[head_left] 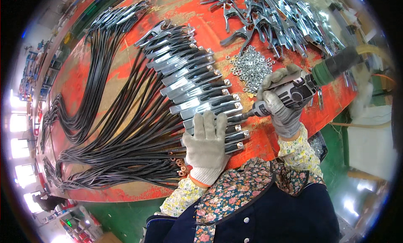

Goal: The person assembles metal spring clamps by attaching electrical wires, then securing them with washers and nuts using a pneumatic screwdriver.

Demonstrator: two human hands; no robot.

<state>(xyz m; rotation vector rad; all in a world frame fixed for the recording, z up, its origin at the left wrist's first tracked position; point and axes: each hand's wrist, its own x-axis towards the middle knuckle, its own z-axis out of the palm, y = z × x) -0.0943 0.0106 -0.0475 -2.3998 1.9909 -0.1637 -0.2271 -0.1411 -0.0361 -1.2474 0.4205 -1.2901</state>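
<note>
My left hand (205, 148), in a pale knitted glove, lies flat with fingers stretched over a row of shiny metal spring clamps (187, 77). Black cables (126, 132) run leftward from these clamps. Wrapped in a grey-stained glove, my right hand (282, 101) grips a grey and black power driver (296, 93). The driver's nose points left, its tip reaching the clamp ends just beside my left fingertips. Whether the tip is seated on a fastener cannot be made out. Small copper-coloured rings (181, 167) sit by my left wrist.
A heap of small metal nuts (251, 66) lies beyond the driver, with a large pile of loose spring clamps (285, 25) behind it. Another bundle of clamps with cables (117, 16) rests at the far left. All sit on a worn red tabletop (138, 194).
</note>
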